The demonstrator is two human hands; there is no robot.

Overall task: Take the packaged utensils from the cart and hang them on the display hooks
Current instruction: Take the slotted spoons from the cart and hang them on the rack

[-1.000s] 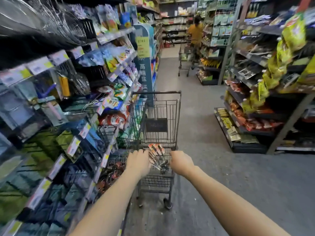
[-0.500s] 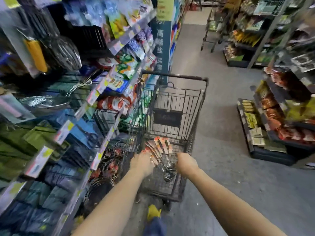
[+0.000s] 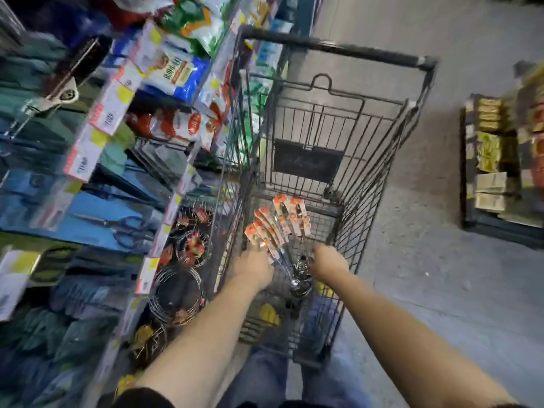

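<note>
A bundle of packaged utensils (image 3: pixel 278 228), metal spoons with orange card headers, fans out inside the black wire cart (image 3: pixel 338 53). My left hand (image 3: pixel 255 267) is closed around the bundle's handles from the left. On the right, my right hand (image 3: pixel 328 262) presses against the shiny metal ends; its fingers curl out of sight. The spoon bowls (image 3: pixel 300 287) hang down between my two hands. On the left shelving, display hooks (image 3: pixel 138 231) carry scissors on blue cards.
Store shelving (image 3: pixel 117 110) with price tags, food packets and wire racks (image 3: pixel 176 293) stands tight against the cart's left side. Bare grey floor (image 3: pixel 441 260) runs along the right. A low shelf of yellow packets (image 3: pixel 494 160) sits at the far right.
My view has tipped down and drawn closer to the cart. Both hands stay at the utensil bundle, which now sits a little higher and more fanned out.
</note>
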